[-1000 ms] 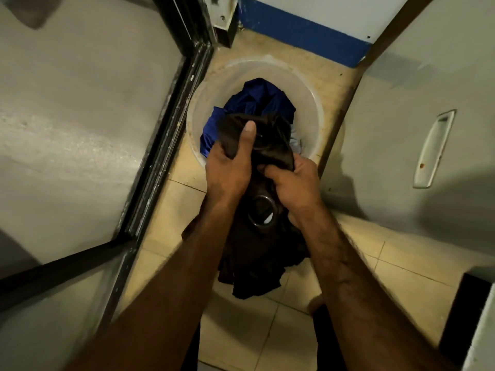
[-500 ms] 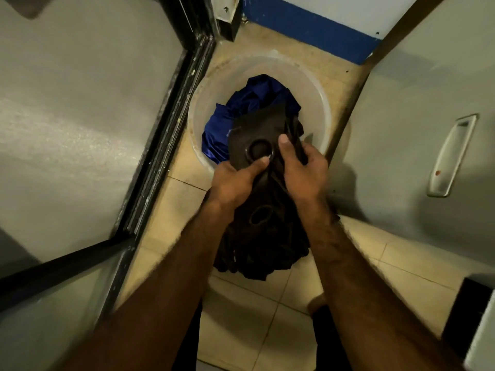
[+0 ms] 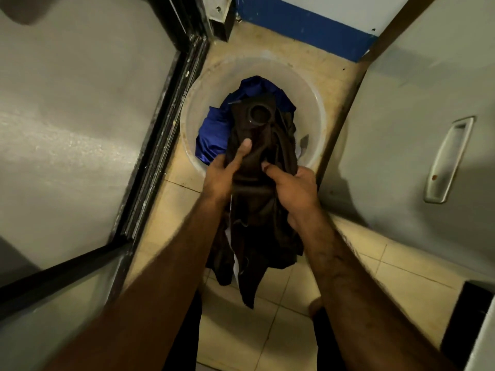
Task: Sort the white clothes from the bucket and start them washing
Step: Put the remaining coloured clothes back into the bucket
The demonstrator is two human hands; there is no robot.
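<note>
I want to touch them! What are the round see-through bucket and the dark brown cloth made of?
The round see-through bucket looks like cloudy plastic: its smooth wall is pale and half clear. The dark brown cloth looks like soft, matte fabric, since it folds and hangs limp; the fibre can't be told.

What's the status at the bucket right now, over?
Dark garment gripped by left hand and right hand. Held over bucket, blue cloth beneath. No white clothes clearly seen.

The dark garment (image 3: 262,215) hides much of the blue cloth (image 3: 211,137) and the floor of the bucket (image 3: 320,111).
</note>
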